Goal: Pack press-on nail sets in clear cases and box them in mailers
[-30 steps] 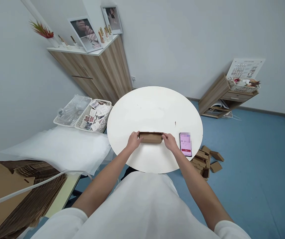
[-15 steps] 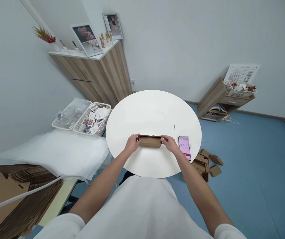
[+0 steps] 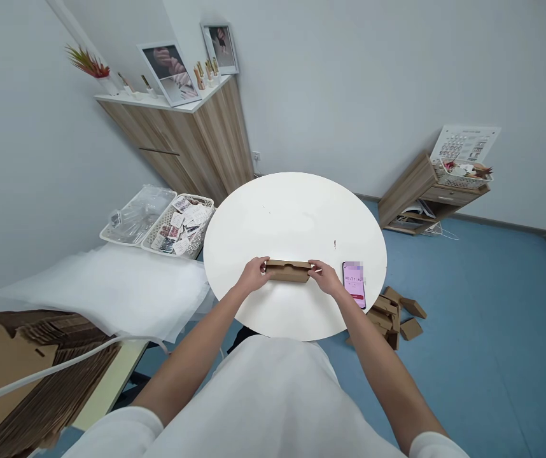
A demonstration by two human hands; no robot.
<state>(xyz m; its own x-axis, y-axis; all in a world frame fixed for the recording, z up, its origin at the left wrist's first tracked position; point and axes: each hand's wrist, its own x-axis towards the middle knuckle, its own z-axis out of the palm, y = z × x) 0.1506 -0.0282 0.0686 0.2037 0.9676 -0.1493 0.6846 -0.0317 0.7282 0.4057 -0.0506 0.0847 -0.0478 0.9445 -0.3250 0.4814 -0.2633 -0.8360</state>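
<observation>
A small brown cardboard box (image 3: 286, 276) rests on the round white table (image 3: 292, 210), its long side toward me. Its lid (image 3: 288, 263) stands partly raised along the far side, with a notch in the middle of its edge and a dark gap beneath. My left hand (image 3: 254, 275) is closed on the box's left end, thumb in front and fingers at the lid's corner. At the opposite end, my right hand (image 3: 324, 278) grips the right side and the lid corner in the same way. The inside of the box is mostly hidden.
A phone (image 3: 354, 285) showing a running timer lies right of the box. Several folded boxes (image 3: 390, 312) are heaped below the table's right edge. To the left are white baskets (image 3: 196, 240), white sheets (image 3: 111, 280) and stacked flat cardboard (image 3: 58, 375).
The lid has tipped toward me over the box's opening, so its tan face and notch now show. Both hands keep their hold at the ends.
</observation>
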